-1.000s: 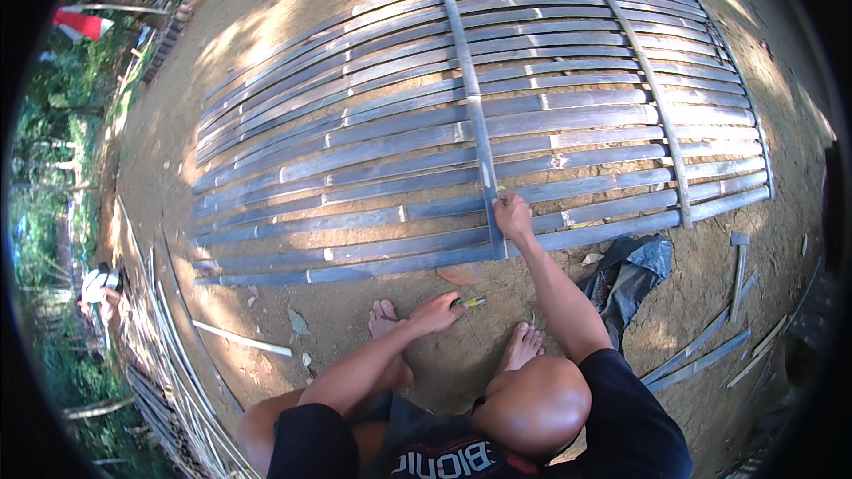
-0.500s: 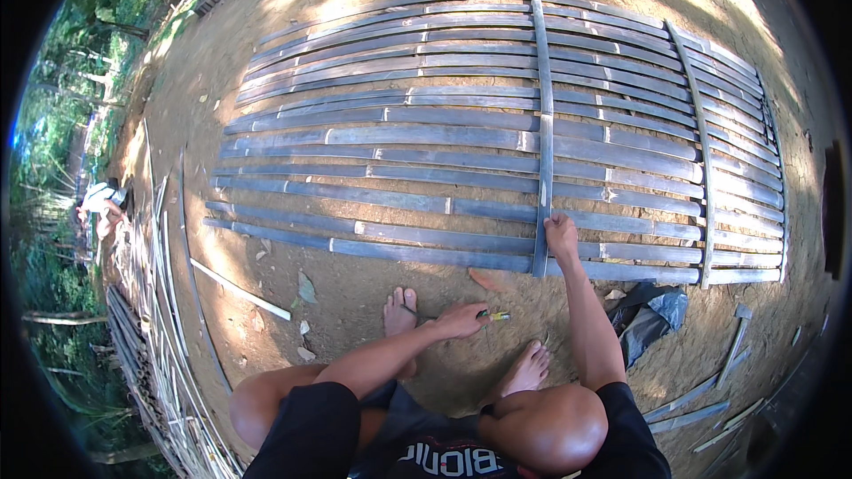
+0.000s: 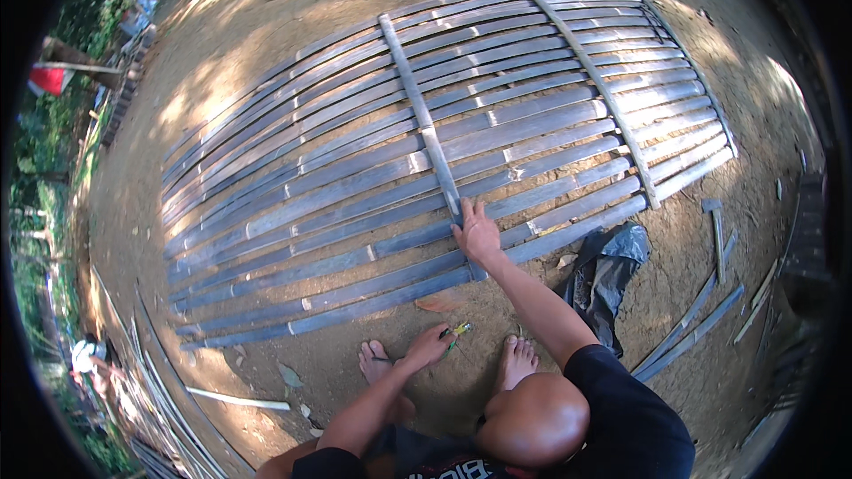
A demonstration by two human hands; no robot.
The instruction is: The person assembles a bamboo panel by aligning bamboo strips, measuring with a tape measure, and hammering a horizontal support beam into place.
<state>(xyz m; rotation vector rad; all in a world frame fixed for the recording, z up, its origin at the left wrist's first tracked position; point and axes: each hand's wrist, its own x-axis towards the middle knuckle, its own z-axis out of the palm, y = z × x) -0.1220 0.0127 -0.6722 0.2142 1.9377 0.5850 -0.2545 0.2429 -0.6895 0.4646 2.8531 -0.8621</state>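
Bright dappled sunlight on soil (image 3: 222, 66), whitish glare on bamboo slats (image 3: 661, 93) at right, black-cornered fisheye bending.

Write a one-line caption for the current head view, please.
Right hand on a bamboo crossbar, left hand holding a small tool.

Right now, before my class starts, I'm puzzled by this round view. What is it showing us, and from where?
There is no machine here: this is a person working bare-handed. A wide camera worn on the head looks down, so straight edges bend near the rim. On the dirt ground lie long bamboo strips with crosspieces over them. The right hand rests on the near part of the leftmost one; the left hand holds a small tool, partly yellow. Some black plastic lies to the right.
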